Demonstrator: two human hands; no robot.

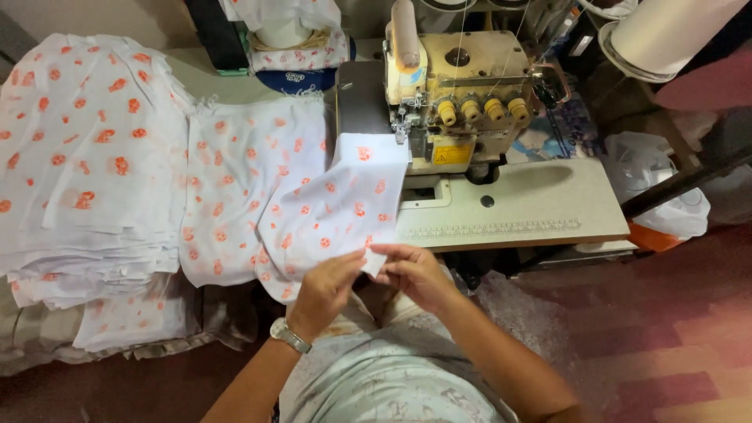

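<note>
Pinching the printed fabric piece (pixel 337 207) at its near corner with left hand (pixel 325 286) and right hand (pixel 415 274), just before the overlock machine (pixel 454 94); we should keep edges aligned, taut.

Left wrist: silver metal-band wristwatch (pixel 289 335).
Arms: bare to the frame edge, no sleeves visible.
Torso: pale blue-green garment (pixel 392 384), faint light pattern.
</note>
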